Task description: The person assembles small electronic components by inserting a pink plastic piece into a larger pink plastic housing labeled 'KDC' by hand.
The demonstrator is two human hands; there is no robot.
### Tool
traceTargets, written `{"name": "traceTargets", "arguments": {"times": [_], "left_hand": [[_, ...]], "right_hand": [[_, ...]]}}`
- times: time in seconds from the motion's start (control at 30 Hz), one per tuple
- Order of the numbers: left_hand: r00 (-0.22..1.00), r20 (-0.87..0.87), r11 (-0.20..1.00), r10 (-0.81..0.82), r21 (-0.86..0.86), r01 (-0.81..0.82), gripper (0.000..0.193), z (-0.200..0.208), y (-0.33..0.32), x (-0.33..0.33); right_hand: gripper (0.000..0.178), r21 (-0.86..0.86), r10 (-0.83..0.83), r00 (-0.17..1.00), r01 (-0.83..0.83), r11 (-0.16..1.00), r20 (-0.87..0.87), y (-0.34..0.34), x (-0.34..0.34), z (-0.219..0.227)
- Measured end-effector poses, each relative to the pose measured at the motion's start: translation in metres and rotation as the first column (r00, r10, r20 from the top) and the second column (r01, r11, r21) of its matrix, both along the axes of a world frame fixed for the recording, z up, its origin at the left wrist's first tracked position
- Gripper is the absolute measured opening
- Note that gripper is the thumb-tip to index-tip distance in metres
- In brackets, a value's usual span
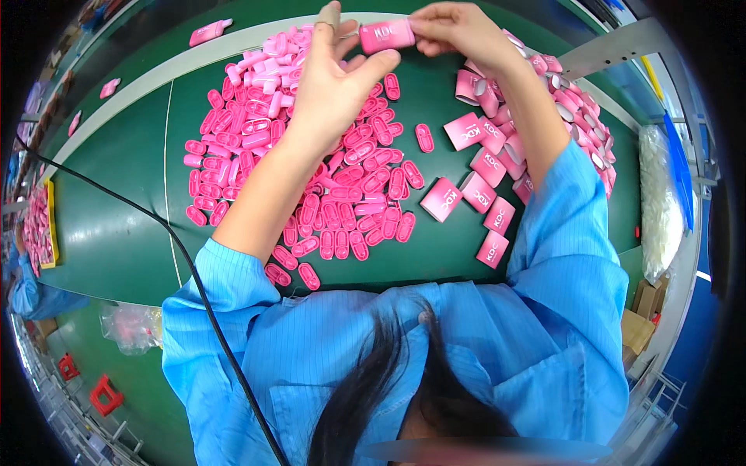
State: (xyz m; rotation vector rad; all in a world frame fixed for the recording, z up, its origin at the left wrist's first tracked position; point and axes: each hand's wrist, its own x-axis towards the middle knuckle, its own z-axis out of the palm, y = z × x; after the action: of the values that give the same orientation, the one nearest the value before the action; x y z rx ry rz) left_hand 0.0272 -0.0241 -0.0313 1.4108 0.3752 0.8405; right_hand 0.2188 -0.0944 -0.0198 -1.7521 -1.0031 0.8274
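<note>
One pink case (387, 36) between hands (332, 89) (466, 35)

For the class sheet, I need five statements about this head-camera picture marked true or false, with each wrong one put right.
1. The right hand touches the right end of a pink case. True.
2. The worktop is white. False: it is green.
3. The pink shells lie to the left of the small oval pieces. False: they lie to the right.
4. The person's sleeves are blue. True.
5. The left hand lies flat on the worktop. False: it is raised, its thumb at the lower edge of the case.
</note>
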Motion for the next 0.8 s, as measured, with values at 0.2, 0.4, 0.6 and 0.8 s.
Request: {"name": "traceTargets", "arguments": {"times": [0.2, 0.4, 0.6, 0.8], "left_hand": [[0.959, -0.221, 0.768, -0.177, 0.578, 0.275, 0.025, 0.008, 0.003, -0.009], [0.875, -0.475, 0.169, -0.091, 0.859, 0.484, 0.023, 0.006, -0.028, -0.013], [0.912, -0.409, 0.218, -0.022, 0.889, 0.404, 0.02, 0.004, -0.025, -0.02], [0.883, -0.383, 0.776, -0.272, 0.455, 0.437, 0.026, 0.025, -0.006, -0.04]], "right_hand": [[0.017, -0.01, -0.217, 0.976, 0.217, 0.976, -0.017, 0.034, 0.047, -0.019], [0.02, 0.135, -0.232, 0.931, 0.201, 0.97, 0.281, 0.0, 0.015, -0.002], [0.022, 0.039, 0.069, 0.647, -0.151, 0.988, 0.759, -0.042, -0.03, -0.018], [0.022, 0.094, 0.135, 0.756, -0.251, 0.963, 0.64, -0.002, -0.071, 0.007]]}}
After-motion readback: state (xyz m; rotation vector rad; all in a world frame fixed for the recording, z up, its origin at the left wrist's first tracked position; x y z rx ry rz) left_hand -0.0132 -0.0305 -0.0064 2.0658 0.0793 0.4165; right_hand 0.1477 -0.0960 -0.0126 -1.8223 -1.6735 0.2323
